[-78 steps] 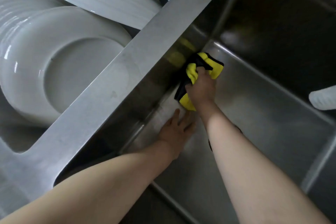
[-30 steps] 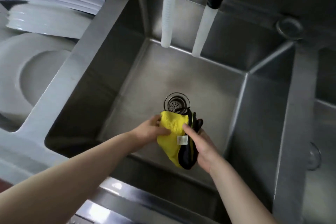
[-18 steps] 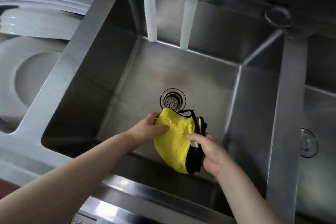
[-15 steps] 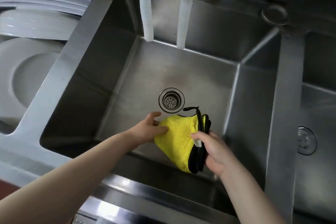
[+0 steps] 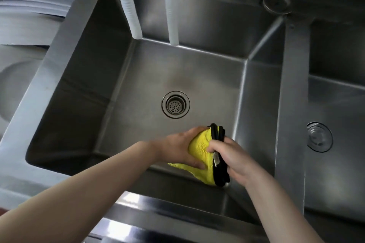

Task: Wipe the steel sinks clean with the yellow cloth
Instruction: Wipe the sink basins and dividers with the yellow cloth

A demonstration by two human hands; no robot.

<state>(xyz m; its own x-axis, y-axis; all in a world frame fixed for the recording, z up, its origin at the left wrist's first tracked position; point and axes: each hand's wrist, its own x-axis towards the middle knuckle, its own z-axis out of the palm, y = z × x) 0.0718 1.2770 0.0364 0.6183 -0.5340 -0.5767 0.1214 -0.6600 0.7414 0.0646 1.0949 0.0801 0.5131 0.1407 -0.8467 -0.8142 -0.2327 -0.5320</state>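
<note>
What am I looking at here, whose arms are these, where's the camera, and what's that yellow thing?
No machine here: a person wears a camera on their head, looking down at their own bare arms. Below is a steel sink with a round drain strainer in its floor. Two white hoses hang in from the back. Stacked white plates sit in the neighbouring basin on the left; another basin lies to the right. The left hand and right hand both hold a folded yellow cloth with black edging, near the sink's front wall.
</note>
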